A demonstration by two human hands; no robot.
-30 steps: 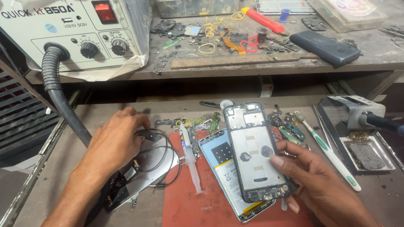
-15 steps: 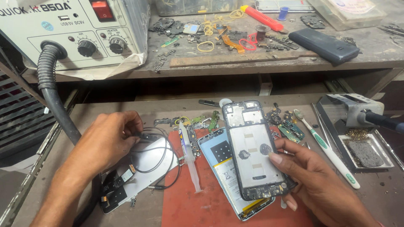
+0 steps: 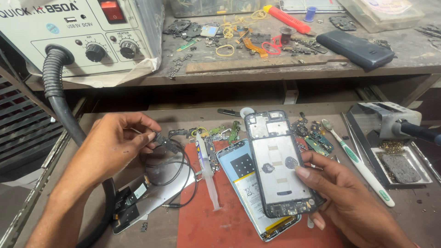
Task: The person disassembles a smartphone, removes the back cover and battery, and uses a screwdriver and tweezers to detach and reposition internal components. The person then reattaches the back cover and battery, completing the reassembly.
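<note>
My right hand [image 3: 349, 202] holds an opened phone frame [image 3: 278, 160], its thumb pressed on the pale inner plate, tilted above a blue-and-white battery [image 3: 241, 177] on a red mat [image 3: 216, 225]. My left hand [image 3: 112, 147] pinches a small black part on a thin black cable [image 3: 172, 167], whose loops lie over a silvery phone back panel [image 3: 147, 193]. A clear syringe [image 3: 206, 172] rests on the mat between the two hands.
A hot-air rework station [image 3: 78, 36] with a ribbed black hose [image 3: 59, 105] stands at the back left. The upper shelf carries small parts, a red tool [image 3: 287, 18] and a dark phone [image 3: 356, 48]. A toothbrush [image 3: 358, 160] and soldering-iron stand [image 3: 390, 124] lie right.
My left hand has lifted off the back panel and moved up and right, pulling the black cable with it. My right hand still holds the phone frame in nearly the same place.
</note>
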